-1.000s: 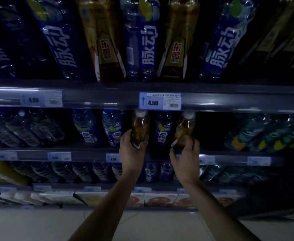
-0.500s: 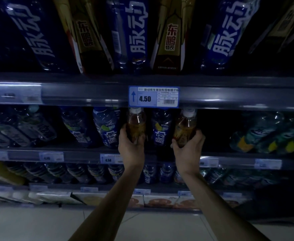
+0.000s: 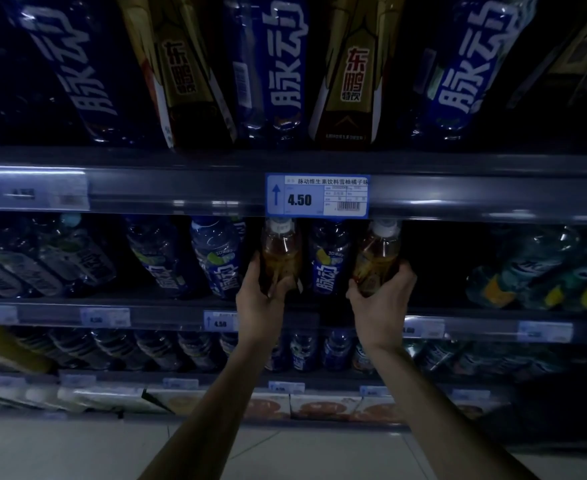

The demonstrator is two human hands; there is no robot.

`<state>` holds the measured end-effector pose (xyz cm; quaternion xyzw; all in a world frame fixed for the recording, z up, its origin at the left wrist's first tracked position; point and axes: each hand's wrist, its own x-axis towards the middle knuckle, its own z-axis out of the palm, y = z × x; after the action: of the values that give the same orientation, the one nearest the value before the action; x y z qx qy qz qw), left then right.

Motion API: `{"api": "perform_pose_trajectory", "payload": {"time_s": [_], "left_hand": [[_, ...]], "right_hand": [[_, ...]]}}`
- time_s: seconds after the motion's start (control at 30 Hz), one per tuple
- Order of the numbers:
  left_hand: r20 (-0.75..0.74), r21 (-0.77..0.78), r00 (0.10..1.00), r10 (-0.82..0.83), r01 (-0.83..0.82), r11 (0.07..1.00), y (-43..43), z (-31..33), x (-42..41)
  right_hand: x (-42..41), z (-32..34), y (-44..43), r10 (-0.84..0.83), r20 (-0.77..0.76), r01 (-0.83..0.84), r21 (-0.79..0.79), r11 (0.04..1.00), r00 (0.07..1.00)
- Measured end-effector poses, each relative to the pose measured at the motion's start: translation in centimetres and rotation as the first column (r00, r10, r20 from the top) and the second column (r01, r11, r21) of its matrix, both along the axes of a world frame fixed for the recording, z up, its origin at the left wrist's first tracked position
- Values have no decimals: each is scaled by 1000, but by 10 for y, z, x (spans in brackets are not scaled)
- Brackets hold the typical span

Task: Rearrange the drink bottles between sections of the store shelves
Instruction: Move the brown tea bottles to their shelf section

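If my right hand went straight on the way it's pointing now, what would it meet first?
Likely nothing soon: the right hand, gripping the amber white-capped plastic bottle, points into a dark shelf gap. Depth is unclear; the bottle's cap sits close under the grey shelf rail.

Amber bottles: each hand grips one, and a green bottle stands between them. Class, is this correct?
No: the head view shows a blue bottle between them, not a green one. The left hand grips the left amber bottle, the right hand the right amber bottle.
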<state>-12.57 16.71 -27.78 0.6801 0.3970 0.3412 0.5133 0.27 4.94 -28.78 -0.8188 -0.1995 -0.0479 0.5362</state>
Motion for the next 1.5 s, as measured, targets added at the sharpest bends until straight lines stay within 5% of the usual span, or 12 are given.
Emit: {"api": "perform_pose_trajectory", "payload": {"time_s": [0.4, 0.67, 1.13, 1.5], "left_hand": [[-32, -10, 963, 269, -269, 963, -13, 3, 37], [-48, -43, 970, 237, -239, 970, -3, 2, 30], [58, 55, 994, 89, -92, 994, -37, 27, -17], [65, 138, 997, 42, -50, 989, -74, 81, -57]], "right_hand": [[0, -8, 6, -63, -75, 67, 54, 996, 995], [3, 1, 3, -35, -145, 41, 37, 998, 989], [-34, 29, -36, -1, -54, 6, 92, 996, 999], [-79, 91, -78, -105, -59, 113, 160, 981, 993]]}}
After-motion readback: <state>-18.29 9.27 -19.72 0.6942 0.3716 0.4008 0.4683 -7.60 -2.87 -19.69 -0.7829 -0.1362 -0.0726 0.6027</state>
